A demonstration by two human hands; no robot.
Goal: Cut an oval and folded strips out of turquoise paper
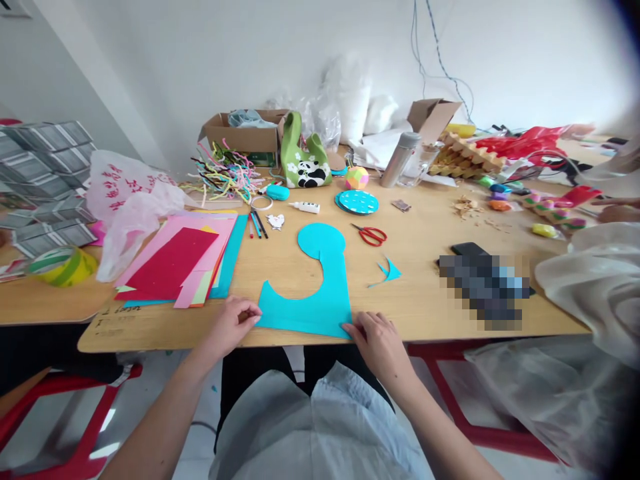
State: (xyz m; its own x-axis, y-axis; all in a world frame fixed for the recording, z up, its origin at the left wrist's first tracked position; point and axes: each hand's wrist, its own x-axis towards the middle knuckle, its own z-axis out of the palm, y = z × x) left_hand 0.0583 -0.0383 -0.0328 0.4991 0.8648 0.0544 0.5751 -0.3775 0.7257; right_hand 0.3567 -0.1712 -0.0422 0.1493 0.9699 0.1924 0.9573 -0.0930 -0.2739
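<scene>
A long table (430,300) of pale grainy wood carries everything. On its left part lies a fanned stack of flat coloured paper sheets (180,263), red on top, pink, yellow and turquoise beneath. At the near edge in front of the person lies one turquoise paper cutout (320,283), smooth and matte, with a round head, a curved neck and a broad flared base. The left hand (231,325) rests loosely curled on the table, its fingertips touching the base's left corner; the right hand (379,339) lies flat with fingers pinning the base's right corner; neither hand grips anything. Farther back stand one green felt panda bag (304,163) and one round turquoise dotted disc (357,202). Right of the cutout's head lies one pair of red-handled scissors (371,234), blades shut, and nearer, one small pointed turquoise scrap (389,271)
</scene>
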